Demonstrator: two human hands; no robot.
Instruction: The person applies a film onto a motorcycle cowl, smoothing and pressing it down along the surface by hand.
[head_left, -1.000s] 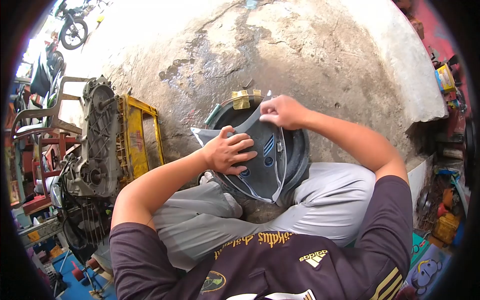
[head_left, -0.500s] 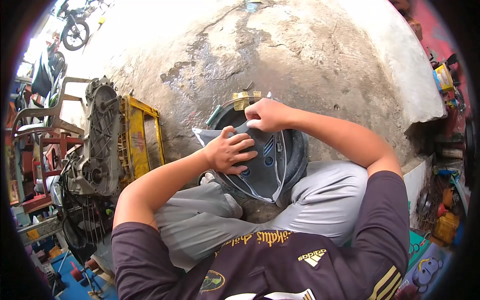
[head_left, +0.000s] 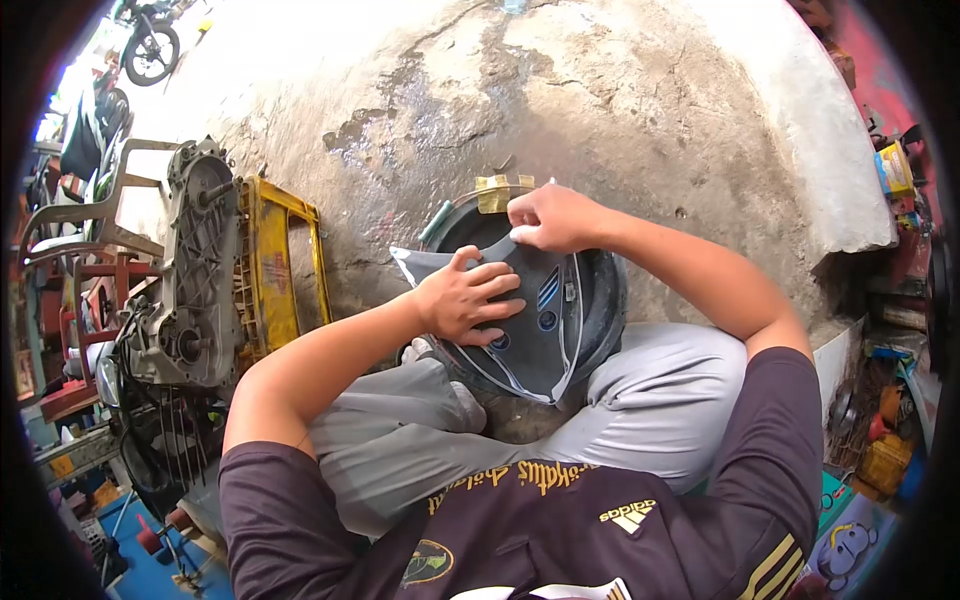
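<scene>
Slip risk there imo: the dark panel (head_left: 535, 352) sat over the round tub (head_left: 615, 290), so lopsided pressure could've tipped or skidded it. It lay directly under the left hand (head_left: 470, 300), fingers spread on it without a real grip, and the right hand (head_left: 556, 218) was curled up at its far edge, couldn't tell if anything was pinched in there

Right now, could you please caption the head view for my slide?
Left hand spread on a dark panel, right hand at its edge, over a basin.
</scene>
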